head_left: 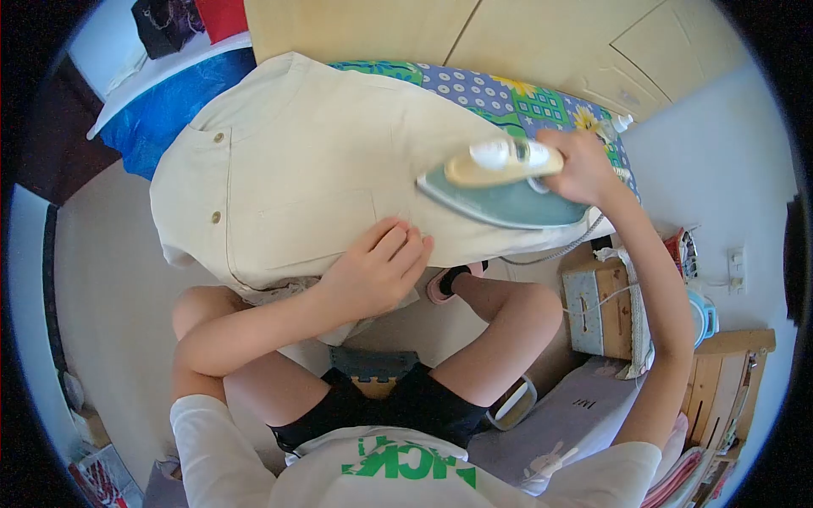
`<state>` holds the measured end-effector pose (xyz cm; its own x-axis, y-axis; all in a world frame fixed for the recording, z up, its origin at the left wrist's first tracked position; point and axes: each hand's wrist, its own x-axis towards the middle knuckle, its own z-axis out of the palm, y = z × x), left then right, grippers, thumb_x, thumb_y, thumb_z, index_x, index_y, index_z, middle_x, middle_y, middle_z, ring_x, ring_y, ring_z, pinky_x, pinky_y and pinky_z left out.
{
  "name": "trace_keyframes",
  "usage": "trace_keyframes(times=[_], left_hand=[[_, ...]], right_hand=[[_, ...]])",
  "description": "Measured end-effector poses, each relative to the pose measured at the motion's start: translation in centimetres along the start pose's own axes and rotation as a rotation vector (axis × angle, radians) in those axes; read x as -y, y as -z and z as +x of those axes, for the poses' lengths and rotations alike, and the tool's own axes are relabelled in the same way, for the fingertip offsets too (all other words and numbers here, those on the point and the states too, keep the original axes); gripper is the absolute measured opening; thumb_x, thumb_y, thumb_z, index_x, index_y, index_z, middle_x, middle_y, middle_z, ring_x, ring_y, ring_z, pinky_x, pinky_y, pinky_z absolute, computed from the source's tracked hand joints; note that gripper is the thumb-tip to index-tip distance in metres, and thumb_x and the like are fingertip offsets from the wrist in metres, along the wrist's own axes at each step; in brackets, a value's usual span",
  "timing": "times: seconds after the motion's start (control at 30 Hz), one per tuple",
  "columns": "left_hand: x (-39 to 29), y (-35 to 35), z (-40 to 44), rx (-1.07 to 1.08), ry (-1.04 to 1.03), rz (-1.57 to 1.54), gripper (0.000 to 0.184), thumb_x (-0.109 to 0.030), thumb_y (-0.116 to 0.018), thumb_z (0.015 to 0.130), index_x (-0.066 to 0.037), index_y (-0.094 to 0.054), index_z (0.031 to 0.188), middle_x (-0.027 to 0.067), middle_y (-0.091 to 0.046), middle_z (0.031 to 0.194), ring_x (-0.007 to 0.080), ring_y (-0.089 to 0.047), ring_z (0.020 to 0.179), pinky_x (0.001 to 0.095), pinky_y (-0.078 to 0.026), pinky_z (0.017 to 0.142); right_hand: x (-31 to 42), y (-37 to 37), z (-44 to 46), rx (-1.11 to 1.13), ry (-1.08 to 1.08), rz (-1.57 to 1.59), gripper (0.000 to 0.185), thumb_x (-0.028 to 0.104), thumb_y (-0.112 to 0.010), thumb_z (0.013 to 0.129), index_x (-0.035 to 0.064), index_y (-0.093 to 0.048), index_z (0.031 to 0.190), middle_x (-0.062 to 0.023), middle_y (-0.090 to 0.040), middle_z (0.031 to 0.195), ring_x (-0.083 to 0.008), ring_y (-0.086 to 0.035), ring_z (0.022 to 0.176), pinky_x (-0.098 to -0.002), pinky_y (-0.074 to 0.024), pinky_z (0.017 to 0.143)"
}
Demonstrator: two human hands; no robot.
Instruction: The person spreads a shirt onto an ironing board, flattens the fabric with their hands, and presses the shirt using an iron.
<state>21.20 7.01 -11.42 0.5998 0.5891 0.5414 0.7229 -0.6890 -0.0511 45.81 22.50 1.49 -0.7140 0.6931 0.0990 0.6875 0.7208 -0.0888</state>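
A cream button-up garment lies spread over a board with a colourful patterned cover. Two brown buttons show on its left part. My right hand is wrapped round the handle of a steam iron, whose blue-grey body rests on the garment's right part with the tip pointing left. At the garment's near edge, my left hand has its fingers bent and close together on the fabric, seemingly pinching it. It is a short way left of the iron's tip. The fingertips are partly hidden.
The patterned board cover shows along the back, against pale cabinet doors. A grey cord hangs below the iron. Wooden drawers stand at right, near a wall socket. Blue plastic lies at back left.
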Motion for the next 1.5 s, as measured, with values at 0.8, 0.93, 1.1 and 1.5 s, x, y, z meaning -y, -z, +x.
trace_keyframes(times=[0.8, 0.93, 1.1, 1.5], left_hand=[[0.2, -0.4, -0.4, -0.048, -0.088, 0.119, 0.048, -0.019, -0.051, 0.066, 0.002, -0.057, 0.108, 0.0132, -0.056, 0.1, 0.0236, -0.054, 0.087, 0.0351, -0.047, 0.085], [0.0, -0.4, -0.4, -0.057, -0.079, 0.099, 0.047, -0.019, -0.052, 0.066, 0.001, -0.056, 0.108, 0.0128, -0.055, 0.103, 0.024, -0.054, 0.088, 0.0347, -0.047, 0.084], [-0.1, 0.0, -0.3, -0.064, -0.086, 0.075, 0.039, -0.021, -0.051, 0.07, -0.001, -0.057, 0.104, 0.0104, -0.054, 0.101, 0.0214, -0.052, 0.083, 0.0329, -0.045, 0.086], [0.1, -0.4, -0.4, -0.123, -0.106, 0.08, 0.036, -0.019, -0.053, 0.07, -0.003, -0.057, 0.102, 0.0055, -0.049, 0.092, 0.0199, -0.051, 0.08, 0.0331, -0.047, 0.084]], right_hand=[[1.3, 0.2, -0.6, 0.025, -0.065, 0.003, 0.014, 0.017, -0.062, 0.063, 0.0098, -0.061, 0.076, -0.0171, -0.061, 0.069, -0.0358, -0.061, 0.068, -0.0436, -0.0482, 0.061], [1.4, 0.2, -0.7, 0.084, -0.057, -0.043, 0.018, 0.018, -0.062, 0.063, 0.0085, -0.062, 0.078, -0.0183, -0.062, 0.07, -0.0367, -0.061, 0.068, -0.044, -0.0486, 0.063], [2.1, -0.5, 0.1, -0.089, -0.317, -0.072, 0.019, 0.016, -0.06, 0.062, 0.0063, -0.063, 0.078, -0.021, -0.061, 0.07, -0.0387, -0.06, 0.07, -0.0449, -0.0486, 0.065], [1.6, -0.3, -1.1, 0.044, -0.047, -0.043, 0.015, 0.016, -0.061, 0.061, 0.0104, -0.061, 0.075, -0.0172, -0.06, 0.066, -0.0365, -0.06, 0.065, -0.0442, -0.048, 0.061]])
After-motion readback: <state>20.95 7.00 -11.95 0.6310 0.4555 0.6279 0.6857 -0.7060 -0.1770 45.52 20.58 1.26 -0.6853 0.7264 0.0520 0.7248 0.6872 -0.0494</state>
